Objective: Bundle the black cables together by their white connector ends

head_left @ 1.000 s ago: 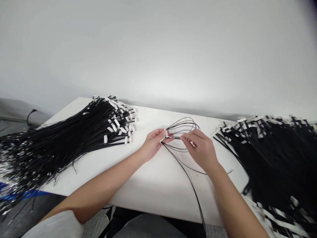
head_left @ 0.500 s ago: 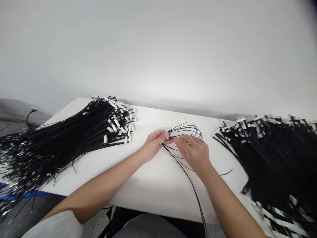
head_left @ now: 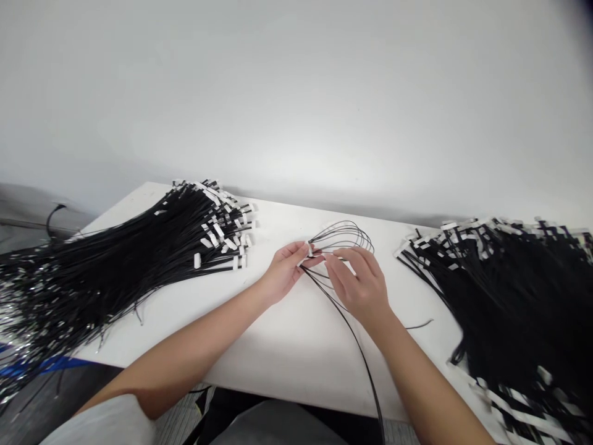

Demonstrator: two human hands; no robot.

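Note:
My left hand [head_left: 288, 267] pinches a small white connector [head_left: 310, 249] between thumb and fingers, above the middle of the white table. Several thin black wires [head_left: 348, 226] loop out from the connector to the right and curl back under it. Other wires run from below my left hand down over the table's front edge. Close by on the right, my right hand [head_left: 359, 278] has thumb and forefinger closed at the wires near the connector. What exactly sits between those fingertips is too small to make out, perhaps a single wire end.
A big heap of black cables [head_left: 139, 247] with white connectors covers the left of the white table [head_left: 278, 352]. Another heap of black cables [head_left: 519, 296] with white connectors lies at the right. A pale wall [head_left: 296, 93] rises behind the table.
Both hands have shifted slightly left, with the connector. The wire loops have moved a little left and up. My right hand has turned slightly, its fingertips still beside the connector.

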